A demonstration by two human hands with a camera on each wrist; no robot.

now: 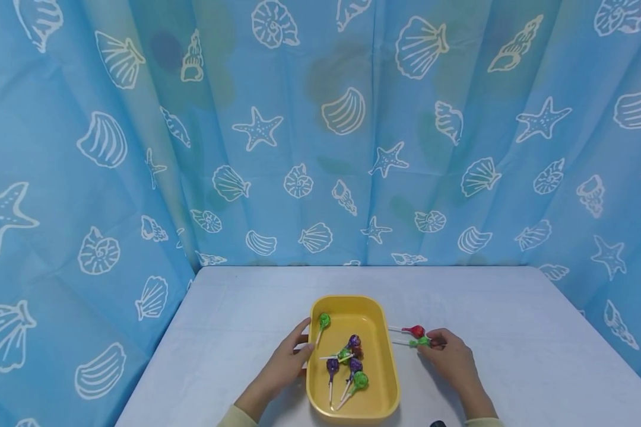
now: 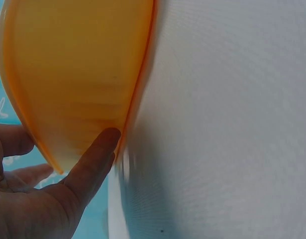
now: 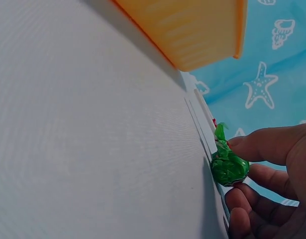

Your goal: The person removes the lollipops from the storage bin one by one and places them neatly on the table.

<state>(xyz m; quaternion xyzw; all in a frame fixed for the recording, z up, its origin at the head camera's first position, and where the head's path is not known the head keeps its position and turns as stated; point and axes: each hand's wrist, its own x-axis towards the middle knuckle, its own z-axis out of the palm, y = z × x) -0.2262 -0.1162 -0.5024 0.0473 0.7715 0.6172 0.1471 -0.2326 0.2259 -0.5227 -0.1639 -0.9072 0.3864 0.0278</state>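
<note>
A yellow tray (image 1: 391, 379) stands on the white table, with several wrapped lollipops in it, among them a purple lollipop (image 1: 333, 366) and a green lollipop (image 1: 360, 381). My left hand (image 1: 284, 363) rests against the tray's left side. In the left wrist view, a long straight finger (image 2: 95, 159) touches the outer wall, low near the table. Right of the tray, my right hand (image 1: 454, 359) pinches a green lollipop (image 3: 229, 168) by its wrapped head, thumb on one side and fingers on the other. Just beyond lies a red lollipop (image 1: 416, 331), its stick pointing left.
Inside the tray, one green lollipop (image 1: 324, 321) leans at the far left corner, apart from the pile. A dark round object (image 1: 438, 423) shows at the bottom edge. Behind the table (image 1: 235, 308) hangs a blue curtain (image 1: 310, 136) with shell prints.
</note>
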